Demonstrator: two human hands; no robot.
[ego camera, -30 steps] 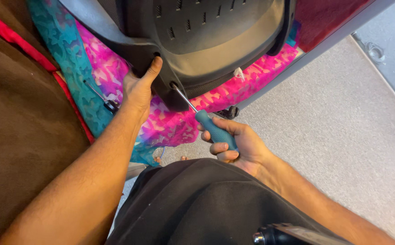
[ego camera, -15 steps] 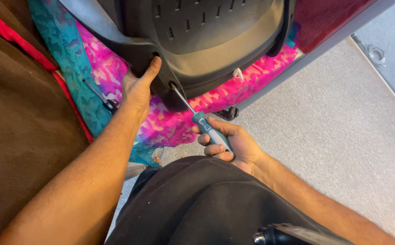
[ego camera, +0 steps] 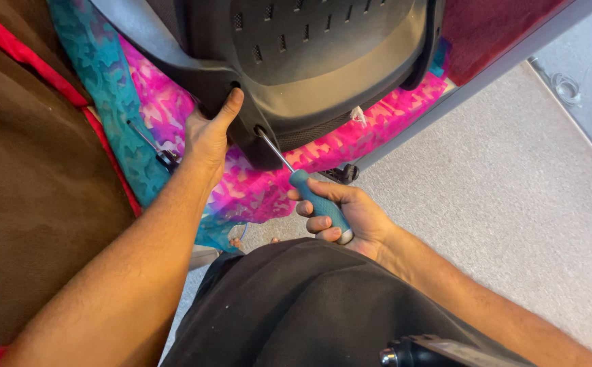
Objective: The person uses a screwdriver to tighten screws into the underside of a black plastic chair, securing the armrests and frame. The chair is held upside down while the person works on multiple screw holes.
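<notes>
Screwdriver (ego camera: 319, 202): teal handle with a pale butt end, thin metal shaft; you hold it slanted up and to the left, its tip set into a small hole on the underside of the black plastic chair shell (ego camera: 323, 61)
Right hand (ego camera: 350, 219): your fingers are curled tight around the handle, thumb lying along its top; closed fully on the tool
Left hand (ego camera: 207, 139): you press it against the lower edge of the shell, thumb stretched up beside another small hole, fingers tucked behind the rim and out of sight; it grips the edge
Chair shell: tilted, lying on pink and teal patterned cloth (ego camera: 255, 190)
Surroundings: brown fabric (ego camera: 30, 204) at your left; grey carpet (ego camera: 513, 204) at your right; your black garment (ego camera: 296, 312) below the hands
</notes>
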